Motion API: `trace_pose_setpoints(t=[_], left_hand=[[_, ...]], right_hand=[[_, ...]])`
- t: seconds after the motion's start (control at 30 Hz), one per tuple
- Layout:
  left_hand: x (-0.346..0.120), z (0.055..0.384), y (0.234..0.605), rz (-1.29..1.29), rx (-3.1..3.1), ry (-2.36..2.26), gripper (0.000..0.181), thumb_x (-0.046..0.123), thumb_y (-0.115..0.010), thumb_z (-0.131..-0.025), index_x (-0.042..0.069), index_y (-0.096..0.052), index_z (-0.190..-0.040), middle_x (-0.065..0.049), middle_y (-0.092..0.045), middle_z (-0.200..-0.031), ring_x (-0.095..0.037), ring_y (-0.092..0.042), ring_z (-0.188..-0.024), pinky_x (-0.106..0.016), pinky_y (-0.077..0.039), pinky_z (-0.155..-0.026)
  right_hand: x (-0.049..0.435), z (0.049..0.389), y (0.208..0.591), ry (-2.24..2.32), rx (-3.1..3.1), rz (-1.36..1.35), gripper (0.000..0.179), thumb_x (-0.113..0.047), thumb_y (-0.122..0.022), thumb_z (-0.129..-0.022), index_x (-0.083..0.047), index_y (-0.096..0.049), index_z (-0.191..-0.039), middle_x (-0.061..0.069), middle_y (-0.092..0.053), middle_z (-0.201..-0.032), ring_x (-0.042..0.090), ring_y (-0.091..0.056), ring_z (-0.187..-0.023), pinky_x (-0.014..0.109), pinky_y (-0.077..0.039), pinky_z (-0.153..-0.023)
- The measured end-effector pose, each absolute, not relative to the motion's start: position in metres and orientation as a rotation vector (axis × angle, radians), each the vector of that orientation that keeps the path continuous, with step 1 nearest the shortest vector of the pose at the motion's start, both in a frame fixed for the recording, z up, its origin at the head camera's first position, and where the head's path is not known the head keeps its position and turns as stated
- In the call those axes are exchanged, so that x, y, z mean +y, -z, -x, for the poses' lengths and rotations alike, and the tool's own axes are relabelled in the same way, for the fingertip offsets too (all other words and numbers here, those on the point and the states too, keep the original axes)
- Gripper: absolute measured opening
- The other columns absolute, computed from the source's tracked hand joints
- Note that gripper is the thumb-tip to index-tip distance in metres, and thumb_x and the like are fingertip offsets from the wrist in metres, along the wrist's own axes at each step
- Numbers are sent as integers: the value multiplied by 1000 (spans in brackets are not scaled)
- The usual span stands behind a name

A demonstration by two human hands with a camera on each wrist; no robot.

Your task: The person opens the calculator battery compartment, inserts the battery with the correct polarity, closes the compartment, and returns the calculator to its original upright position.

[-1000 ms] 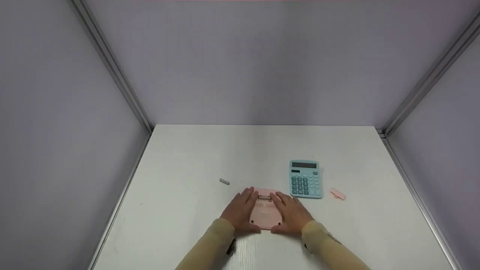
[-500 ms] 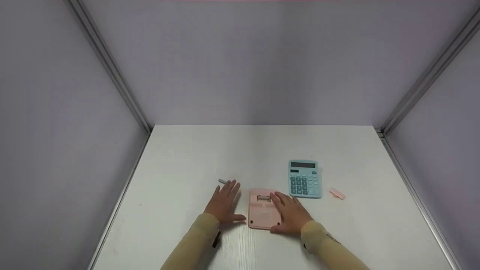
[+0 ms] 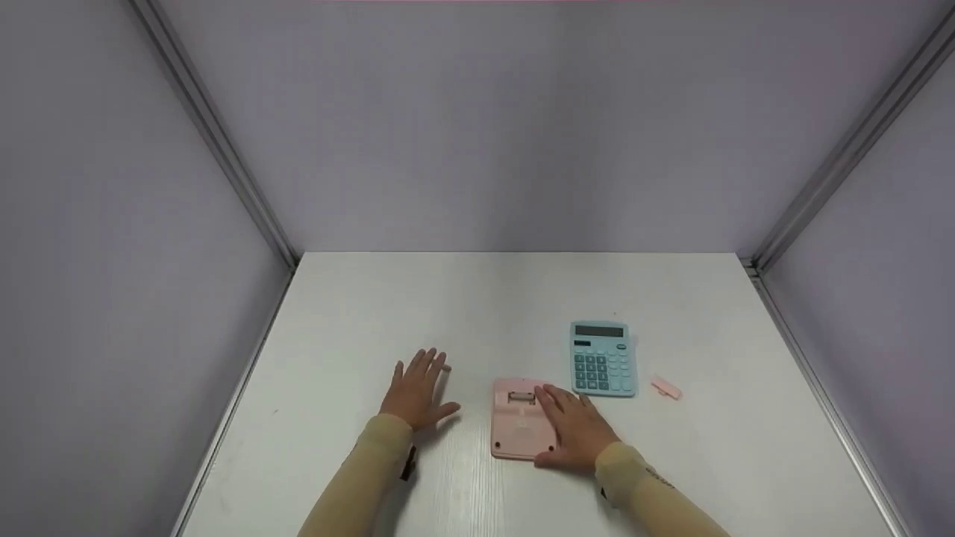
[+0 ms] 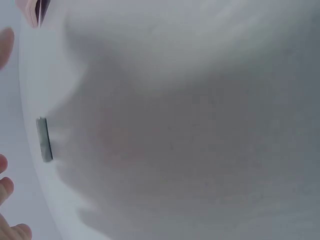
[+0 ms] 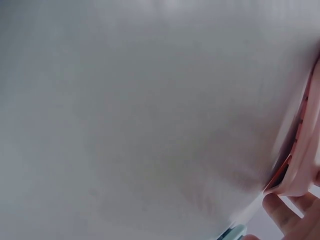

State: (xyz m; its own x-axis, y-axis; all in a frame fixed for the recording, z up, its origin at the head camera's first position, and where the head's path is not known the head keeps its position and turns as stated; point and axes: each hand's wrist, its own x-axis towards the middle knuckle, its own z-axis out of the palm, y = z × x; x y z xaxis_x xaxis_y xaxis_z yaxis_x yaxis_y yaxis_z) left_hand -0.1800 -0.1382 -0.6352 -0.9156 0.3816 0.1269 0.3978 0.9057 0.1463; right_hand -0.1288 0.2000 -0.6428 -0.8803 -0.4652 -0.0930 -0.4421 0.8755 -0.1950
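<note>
A pink calculator point(image 3: 515, 432) lies face down, its battery compartment point(image 3: 521, 397) uncovered with a small light-coloured piece inside that looks like a battery. My right hand point(image 3: 578, 429) holds its right side, thumb at the near corner and fingers toward the compartment; the right wrist view catches fingertips point(image 5: 280, 212) against the calculator's edge. Left of it, my left hand point(image 3: 415, 391) hovers over the table with fingers spread and nothing held. A small grey cylinder, likely a battery point(image 4: 44, 140), lies beyond that hand's fingers, mostly hidden behind them in the head view.
A light blue calculator point(image 3: 603, 359) lies face up behind and to the right of the pink one. Right of it rests a small pink battery cover point(image 3: 666, 388). Grey panels point(image 3: 515, 127) enclose the white table point(image 3: 358, 298) at the back and both sides.
My left hand has let go of the pink calculator and moved left toward the grey battery, fingers spreading. The right hand has stayed on the calculator.
</note>
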Motion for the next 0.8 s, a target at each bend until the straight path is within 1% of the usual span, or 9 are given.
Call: trace_pose_setpoints(t=[0.23, 0.37, 0.57, 0.8], left_hand=[[-145, 187, 636, 559, -2995, 285, 87, 67, -58, -83, 17, -33, -150, -9, -31, -154, -30, -24, -143, -63, -22, -110], [-146, 191, 636, 530, -3015, 264, 80, 61, -59, -86, 18, -36, -149, -8, -33, -153, -30, -26, -142, -63, -23, -109], [-147, 198, 637, 480, -3014, 218, 70, 52, -61, -89, 16, -40, -146, -6, -40, -149, -29, -31, -140, -61, -27, -109], [-147, 199, 641, 436, -3041, 328, 62, 43, -60, -92, 14, -43, -144, -7, -38, -150, -29, -29, -141, -60, -25, -110]], right_hand=[[200, 128, 644, 274, 2917, 728, 120, -84, -58, -65, -22, -11, -156, 4, -23, -157, 25, -24, -143, 56, -22, -113], [201, 128, 644, 279, 2921, 734, 120, -84, -58, -65, -22, -11, -156, 4, -23, -157, 24, -24, -142, 57, -23, -112], [202, 126, 641, 273, 2916, 721, 119, -83, -59, -66, -22, -12, -156, 3, -22, -158, 24, -24, -143, 56, -22, -113], [203, 123, 639, 254, 2910, 716, 119, -85, -56, -66, -22, -11, -156, 3, -23, -158, 24, -24, -143, 55, -21, -114]])
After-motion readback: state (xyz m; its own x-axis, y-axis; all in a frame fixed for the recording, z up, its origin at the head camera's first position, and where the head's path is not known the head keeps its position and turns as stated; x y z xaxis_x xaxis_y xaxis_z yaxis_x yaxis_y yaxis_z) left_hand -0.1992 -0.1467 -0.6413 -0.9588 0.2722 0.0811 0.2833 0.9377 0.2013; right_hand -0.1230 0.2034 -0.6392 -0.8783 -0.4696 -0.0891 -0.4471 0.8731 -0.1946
